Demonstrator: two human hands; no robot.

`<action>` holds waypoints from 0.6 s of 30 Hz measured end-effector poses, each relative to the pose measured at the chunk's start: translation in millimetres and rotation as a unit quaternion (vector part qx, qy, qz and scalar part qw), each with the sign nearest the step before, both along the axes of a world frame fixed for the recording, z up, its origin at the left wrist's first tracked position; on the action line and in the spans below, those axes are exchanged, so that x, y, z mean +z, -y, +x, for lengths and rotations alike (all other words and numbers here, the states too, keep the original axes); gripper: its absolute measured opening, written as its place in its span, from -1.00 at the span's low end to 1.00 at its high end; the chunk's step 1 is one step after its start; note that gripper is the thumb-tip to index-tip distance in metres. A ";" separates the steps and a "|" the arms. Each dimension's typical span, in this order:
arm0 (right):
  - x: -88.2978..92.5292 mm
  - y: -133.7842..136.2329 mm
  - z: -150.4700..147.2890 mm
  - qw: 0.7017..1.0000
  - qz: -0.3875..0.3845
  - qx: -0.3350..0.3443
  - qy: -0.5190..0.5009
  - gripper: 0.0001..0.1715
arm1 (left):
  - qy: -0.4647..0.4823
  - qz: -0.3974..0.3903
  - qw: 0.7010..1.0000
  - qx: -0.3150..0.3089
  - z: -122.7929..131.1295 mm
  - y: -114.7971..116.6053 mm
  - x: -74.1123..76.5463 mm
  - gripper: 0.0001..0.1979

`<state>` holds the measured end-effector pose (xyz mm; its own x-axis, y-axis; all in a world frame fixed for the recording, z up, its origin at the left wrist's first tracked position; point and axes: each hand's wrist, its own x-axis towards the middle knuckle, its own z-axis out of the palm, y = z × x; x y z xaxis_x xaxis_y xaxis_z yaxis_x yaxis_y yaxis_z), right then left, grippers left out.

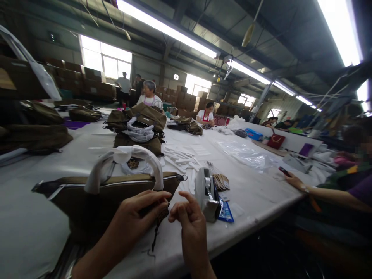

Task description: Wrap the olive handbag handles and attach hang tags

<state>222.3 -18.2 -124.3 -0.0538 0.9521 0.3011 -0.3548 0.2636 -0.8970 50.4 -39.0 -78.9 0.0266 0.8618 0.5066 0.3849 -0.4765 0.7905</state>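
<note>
Here, the left hand (138,211) has its grip closed, thumb against fingers, apparently on a small patterned tag (163,212) with a dark cord (155,234) dangling below it over the desk (232,236). The right hand (190,223) is just beside it, fingers half curled; whether its grip has hold of anything, I cannot tell. The olive bag (75,201) stands on the desk behind and to the left of the left hand, its handles (157,166) wrapped in white. A tape dispenser (205,197) sits just right of the right hand, next to a blue packet (225,211). Farther back are white strips (180,157) and stacked bags (151,118). At right, a co-worker's hand (295,181) holds a small dark device (283,171).
</note>
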 end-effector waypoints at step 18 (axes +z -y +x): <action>-1.5 0.5 -2.8 0.998 -0.005 -0.026 0.058 -0.91 | -0.022 0.043 0.999 0.006 5.0 5.7 6.0 -0.57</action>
